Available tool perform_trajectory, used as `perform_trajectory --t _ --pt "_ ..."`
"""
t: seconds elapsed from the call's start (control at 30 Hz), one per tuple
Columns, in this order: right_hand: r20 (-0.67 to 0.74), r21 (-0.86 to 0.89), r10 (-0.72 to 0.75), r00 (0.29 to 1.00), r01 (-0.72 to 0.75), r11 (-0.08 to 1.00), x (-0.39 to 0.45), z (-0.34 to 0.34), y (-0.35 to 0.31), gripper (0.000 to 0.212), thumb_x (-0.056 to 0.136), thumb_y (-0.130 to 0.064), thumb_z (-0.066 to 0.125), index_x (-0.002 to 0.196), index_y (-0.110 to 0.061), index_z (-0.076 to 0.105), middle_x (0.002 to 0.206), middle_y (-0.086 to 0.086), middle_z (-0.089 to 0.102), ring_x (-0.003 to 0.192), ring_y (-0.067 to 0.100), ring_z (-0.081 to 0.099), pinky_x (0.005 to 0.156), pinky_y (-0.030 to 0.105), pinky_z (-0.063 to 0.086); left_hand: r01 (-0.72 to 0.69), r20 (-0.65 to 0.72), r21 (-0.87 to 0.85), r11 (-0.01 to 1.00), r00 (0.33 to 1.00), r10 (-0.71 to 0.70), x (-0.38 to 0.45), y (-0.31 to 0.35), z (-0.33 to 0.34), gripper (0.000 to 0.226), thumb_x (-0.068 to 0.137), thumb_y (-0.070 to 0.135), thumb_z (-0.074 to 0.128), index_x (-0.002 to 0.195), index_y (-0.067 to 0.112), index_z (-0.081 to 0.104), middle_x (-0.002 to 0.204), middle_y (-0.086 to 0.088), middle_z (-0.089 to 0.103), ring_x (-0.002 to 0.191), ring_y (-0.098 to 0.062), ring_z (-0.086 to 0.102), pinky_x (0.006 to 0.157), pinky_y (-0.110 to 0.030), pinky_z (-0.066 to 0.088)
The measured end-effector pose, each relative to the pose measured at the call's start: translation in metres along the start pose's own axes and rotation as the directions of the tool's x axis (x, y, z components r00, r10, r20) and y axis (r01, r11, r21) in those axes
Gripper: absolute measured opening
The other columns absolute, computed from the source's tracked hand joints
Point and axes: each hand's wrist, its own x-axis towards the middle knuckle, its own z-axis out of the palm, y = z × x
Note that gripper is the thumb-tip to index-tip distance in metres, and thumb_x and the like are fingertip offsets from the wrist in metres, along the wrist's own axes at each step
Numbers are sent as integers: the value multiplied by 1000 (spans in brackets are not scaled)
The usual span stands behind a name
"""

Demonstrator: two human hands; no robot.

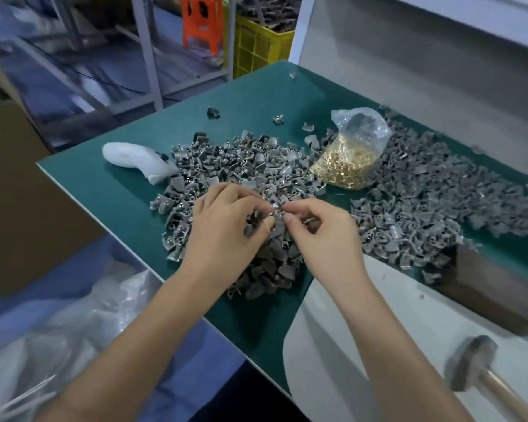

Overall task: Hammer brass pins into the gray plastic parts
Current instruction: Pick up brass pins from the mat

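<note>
Little of the task can be judged as done. Two large heaps of gray plastic parts point(232, 166) are spread over the green table point(110, 190), one directly under and beyond the hands, the other point(439, 214) well to the right of them. Whether pins have already been driven into either heap cannot be told, although metal glints are seen among the parts of the nearer heap. The bag of brass pins point(348, 159) is lying open just beyond the right hand, still well filled, so a great deal appears to be left. The hammer point(473, 360) is lying untouched near the table's front edge, to the right of the right forearm, and a dark block point(494, 287) is seen between it and the right-hand heap.

The step in hand seems to be the fitting of a pin into a part before hammering. The left hand point(223, 233) is curled in a grip round one gray part above the heap. The right hand point(320, 229) is closed in a fine pinch at that same part; what is pinched is too small to be made out, though a pin is likely. The fingertips of the two hands are almost touching.
</note>
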Motion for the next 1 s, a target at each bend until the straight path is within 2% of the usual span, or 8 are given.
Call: perform_trajectory --t 0.1,0.2,0.33,0.47,0.57,0.63,0.73,1.0 --pt "-32 -5 20 999 -20 1000 -4 -17 6 12 94 -29 70 102 -36 76 86 -22 71 79 3 68 73 41 59 -48 -40 -20 999 998 47 1 12 1 18 91 32 73 107 25 75 111 9 64 119 -20 50 103 -43 39" --pt "-78 -59 75 994 -79 995 -17 -47 24 12 95 -29 69 103 -35 76 91 -22 72 84 2 68 76 41 59 -163 -43 -88 983 986 160 1 34 12 17 92 23 73 108 18 75 109 3 66 114 -22 53 100 -36 42" --pt "-128 -129 180 975 -196 972 -52 -87 56 12 92 -26 70 98 -36 76 88 -19 73 78 7 67 76 41 57 -274 84 -208 939 952 296 -18 65 38 16 94 21 71 108 14 74 109 1 65 112 -20 53 100 -23 36" --pt "-137 -176 212 968 -235 956 -87 -113 75 11 90 -27 72 93 -37 75 87 -20 73 68 5 61 71 35 54 -221 213 -262 939 936 280 -41 80 57 17 96 27 65 111 22 72 108 9 62 112 -12 51 95 -22 41" --pt "-77 -231 188 979 -201 952 -114 -123 85 14 91 -23 72 92 -37 74 88 -21 72 75 1 60 76 33 50 -217 301 -272 938 906 297 -52 85 70 17 98 26 62 112 24 72 105 11 62 107 -12 51 88 -29 45" --pt "-63 -264 135 989 -147 953 -126 -126 88 11 92 -22 71 97 -30 77 93 -15 73 82 4 61 83 40 52 -226 323 -255 940 896 303 -57 87 75 16 99 22 63 112 23 72 101 9 63 103 -13 51 88 -33 46" --pt "-75 -274 66 995 -84 958 -134 -125 88 12 92 -22 73 102 -25 79 94 -10 70 86 7 59 86 38 52 -236 333 -220 946 894 301 -58 88 79 19 97 17 65 115 18 71 104 3 65 105 -20 54 93 -38 45" --pt "-80 -404 -4 997 -29 914 -131 -113 82 17 94 -38 69 103 -27 78 88 -5 67 90 22 61 81 45 50 -280 424 -209 937 837 345 -58 89 82 44 99 29 63 138 11 59 127 -3 62 124 -21 48 108 -31 36"
